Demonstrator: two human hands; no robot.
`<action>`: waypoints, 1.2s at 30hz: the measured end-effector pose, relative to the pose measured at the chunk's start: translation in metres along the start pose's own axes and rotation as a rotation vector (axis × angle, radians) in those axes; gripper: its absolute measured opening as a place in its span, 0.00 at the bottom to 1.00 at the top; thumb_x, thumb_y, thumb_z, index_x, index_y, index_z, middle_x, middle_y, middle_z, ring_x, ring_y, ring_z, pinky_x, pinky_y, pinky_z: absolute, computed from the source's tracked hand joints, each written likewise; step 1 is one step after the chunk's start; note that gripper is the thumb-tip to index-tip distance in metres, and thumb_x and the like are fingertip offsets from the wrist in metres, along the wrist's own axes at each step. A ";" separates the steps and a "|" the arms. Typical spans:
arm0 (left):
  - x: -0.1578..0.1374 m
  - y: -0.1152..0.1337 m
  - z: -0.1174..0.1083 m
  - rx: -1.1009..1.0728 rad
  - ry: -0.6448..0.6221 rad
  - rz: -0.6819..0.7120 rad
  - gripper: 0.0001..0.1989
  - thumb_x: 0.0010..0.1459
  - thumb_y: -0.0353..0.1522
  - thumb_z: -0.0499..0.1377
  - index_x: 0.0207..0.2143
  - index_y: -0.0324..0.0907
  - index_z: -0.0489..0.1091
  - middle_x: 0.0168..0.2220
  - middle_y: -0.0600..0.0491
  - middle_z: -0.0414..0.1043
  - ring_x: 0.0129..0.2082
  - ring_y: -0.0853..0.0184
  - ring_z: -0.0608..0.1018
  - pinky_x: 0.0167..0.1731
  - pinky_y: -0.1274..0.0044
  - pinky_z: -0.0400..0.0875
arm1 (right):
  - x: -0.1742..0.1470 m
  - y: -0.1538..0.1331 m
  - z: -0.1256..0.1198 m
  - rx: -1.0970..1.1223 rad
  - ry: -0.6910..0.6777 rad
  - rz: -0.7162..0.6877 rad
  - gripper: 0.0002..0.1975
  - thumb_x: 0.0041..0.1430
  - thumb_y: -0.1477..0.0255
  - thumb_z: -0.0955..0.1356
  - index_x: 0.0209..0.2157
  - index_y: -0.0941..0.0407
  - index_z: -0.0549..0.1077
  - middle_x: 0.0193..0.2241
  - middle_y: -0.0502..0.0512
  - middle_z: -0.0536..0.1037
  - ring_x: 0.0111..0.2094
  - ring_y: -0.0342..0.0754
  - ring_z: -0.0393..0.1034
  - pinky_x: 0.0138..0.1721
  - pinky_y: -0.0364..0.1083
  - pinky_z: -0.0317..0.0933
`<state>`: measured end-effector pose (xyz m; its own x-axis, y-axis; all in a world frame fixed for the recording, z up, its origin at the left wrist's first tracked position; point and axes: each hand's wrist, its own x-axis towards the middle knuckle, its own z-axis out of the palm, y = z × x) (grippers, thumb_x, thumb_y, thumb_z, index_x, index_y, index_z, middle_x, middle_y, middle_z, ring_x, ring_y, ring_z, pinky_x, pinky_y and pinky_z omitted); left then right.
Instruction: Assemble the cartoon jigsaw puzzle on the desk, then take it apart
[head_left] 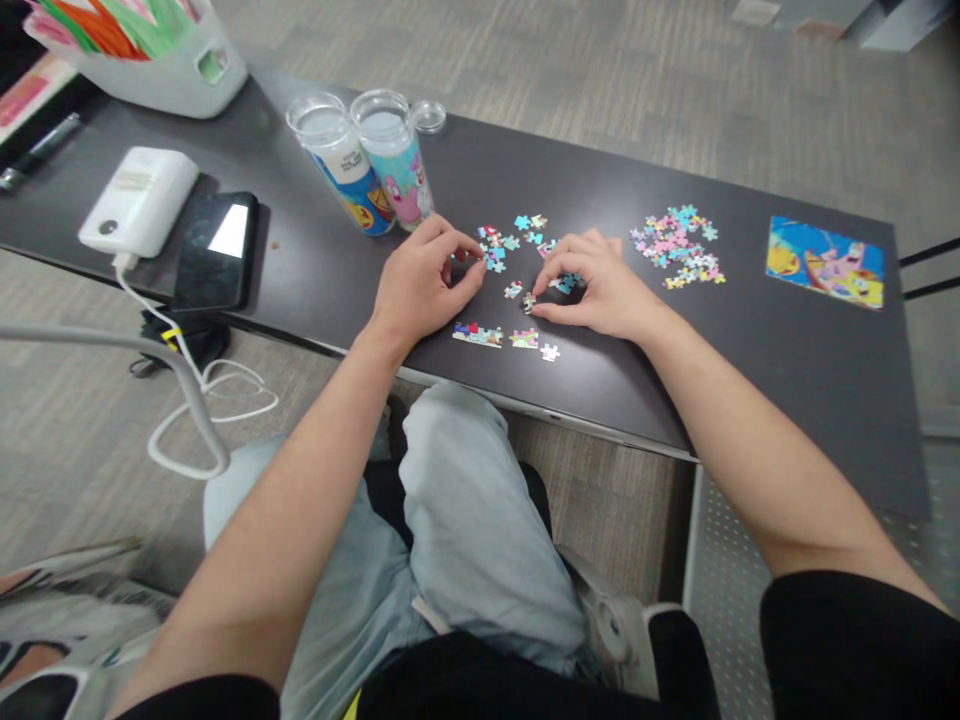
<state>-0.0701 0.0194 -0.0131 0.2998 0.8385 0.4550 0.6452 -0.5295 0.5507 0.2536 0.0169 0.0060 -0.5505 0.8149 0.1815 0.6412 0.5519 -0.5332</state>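
My right hand [596,283] pinches a small jigsaw puzzle piece [529,302] between thumb and forefinger, low over the dark table. My left hand [431,278] rests with curved fingers, thumb and forefinger slightly apart, beside a cluster of loose puzzle pieces [495,250]; nothing shows between them. Below the hands, near the table's front edge, lie a joined strip of pieces [478,334], a shorter joined bit [524,339] and a single piece [550,352]. Another loose piece [513,289] lies between my hands. Some pieces are partly hidden under my right fingers.
Right of my hands lie a pink and blue pile of pieces [675,245] and a cartoon picture card [825,262]. Two clear-topped printed canisters [394,165] stand behind my left hand, near a clear lid [428,117]. Further left are a phone [214,255], a white charger [139,205] and a white bin [169,85].
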 end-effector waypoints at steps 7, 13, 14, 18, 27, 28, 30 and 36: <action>-0.017 0.003 -0.014 -0.168 -0.080 -0.024 0.14 0.70 0.44 0.74 0.52 0.47 0.89 0.49 0.50 0.81 0.36 0.65 0.75 0.45 0.65 0.77 | 0.000 0.000 0.010 0.162 0.034 -0.051 0.06 0.70 0.64 0.81 0.42 0.47 0.84 0.43 0.55 0.89 0.48 0.63 0.82 0.72 0.71 0.62; -0.023 0.005 -0.021 -0.142 -0.220 -0.025 0.29 0.61 0.55 0.83 0.57 0.52 0.91 0.61 0.47 0.81 0.55 0.53 0.82 0.61 0.58 0.80 | 0.000 -0.009 0.010 0.269 0.017 -0.025 0.13 0.74 0.56 0.80 0.54 0.45 0.90 0.43 0.54 0.93 0.44 0.62 0.82 0.65 0.67 0.67; -0.023 0.004 -0.022 -0.122 -0.236 -0.017 0.29 0.60 0.55 0.84 0.58 0.53 0.91 0.62 0.47 0.81 0.58 0.51 0.83 0.64 0.56 0.79 | -0.001 -0.011 0.010 0.277 0.006 -0.023 0.14 0.75 0.54 0.80 0.55 0.44 0.91 0.42 0.54 0.93 0.44 0.62 0.82 0.64 0.67 0.68; -0.023 -0.001 -0.024 -0.130 -0.265 -0.016 0.33 0.58 0.57 0.85 0.60 0.54 0.91 0.64 0.46 0.82 0.62 0.48 0.83 0.67 0.53 0.78 | -0.002 -0.019 0.013 0.247 -0.022 -0.044 0.13 0.75 0.53 0.80 0.53 0.44 0.93 0.41 0.54 0.93 0.44 0.62 0.81 0.67 0.69 0.65; -0.034 0.001 -0.030 -0.226 -0.152 -0.059 0.30 0.65 0.62 0.81 0.56 0.54 0.91 0.59 0.45 0.81 0.52 0.54 0.81 0.57 0.56 0.83 | -0.003 -0.030 0.015 0.200 -0.153 -0.139 0.16 0.81 0.48 0.80 0.55 0.44 0.93 0.47 0.57 0.93 0.55 0.66 0.81 0.71 0.69 0.59; -0.035 0.005 -0.029 -0.218 -0.148 -0.056 0.28 0.66 0.61 0.81 0.56 0.54 0.91 0.59 0.45 0.81 0.54 0.53 0.81 0.58 0.55 0.83 | -0.003 -0.029 0.013 0.186 -0.142 -0.144 0.17 0.81 0.47 0.80 0.55 0.44 0.93 0.48 0.57 0.93 0.56 0.67 0.81 0.71 0.69 0.59; -0.037 0.014 -0.027 -0.190 -0.158 -0.040 0.25 0.67 0.58 0.82 0.55 0.55 0.91 0.59 0.46 0.81 0.57 0.50 0.82 0.62 0.52 0.81 | -0.004 -0.025 0.009 0.163 -0.114 -0.143 0.18 0.80 0.46 0.81 0.55 0.44 0.92 0.52 0.58 0.92 0.58 0.68 0.80 0.71 0.69 0.59; -0.043 0.036 -0.017 -0.048 -0.232 -0.027 0.18 0.68 0.55 0.82 0.52 0.58 0.92 0.59 0.48 0.83 0.60 0.48 0.78 0.73 0.44 0.69 | -0.004 -0.019 0.000 0.142 -0.149 -0.107 0.19 0.77 0.44 0.82 0.48 0.45 0.92 0.52 0.60 0.89 0.62 0.70 0.77 0.73 0.71 0.58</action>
<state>-0.0722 -0.0378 -0.0011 0.4403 0.8564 0.2695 0.6225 -0.5075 0.5958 0.2434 0.0028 0.0156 -0.6908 0.7122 0.1246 0.4994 0.5946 -0.6301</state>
